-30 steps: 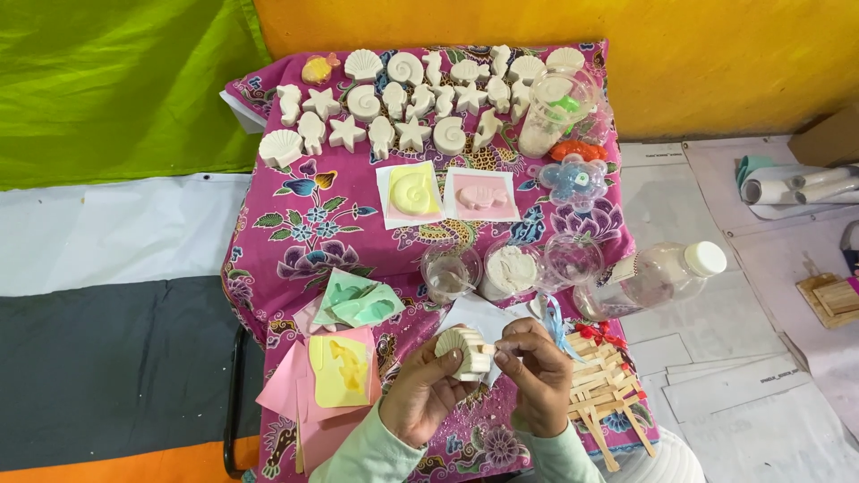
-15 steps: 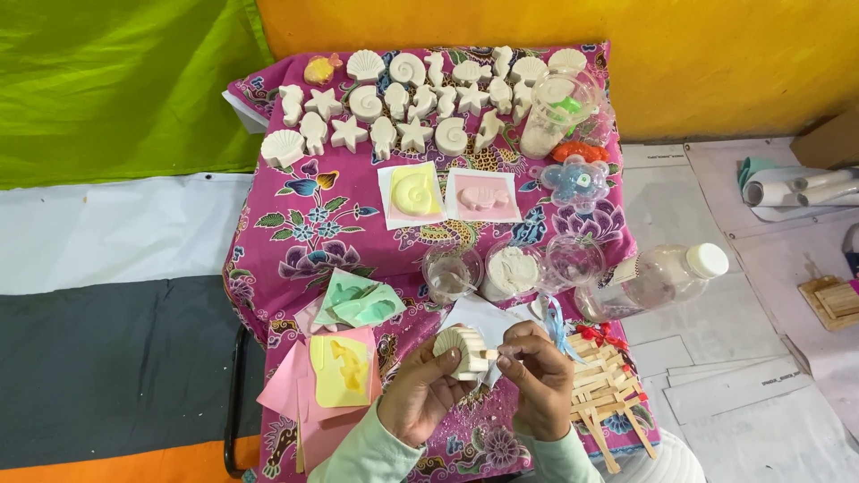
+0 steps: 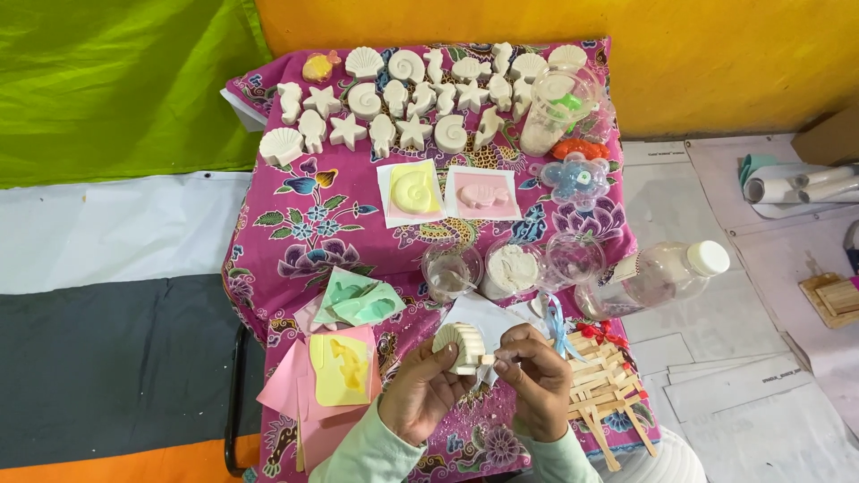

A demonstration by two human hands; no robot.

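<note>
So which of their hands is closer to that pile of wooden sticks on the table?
The right hand. It sits just beside the wooden sticks, almost touching their near edge. The left hand is farther off, across the white shell cast both hands hold.

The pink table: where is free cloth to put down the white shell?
Bare cloth lies left of the yellow mold, below the shell casts and above the green molds. The back rows are crowded, as is the front around the cups, both hands and the wooden sticks.
</note>
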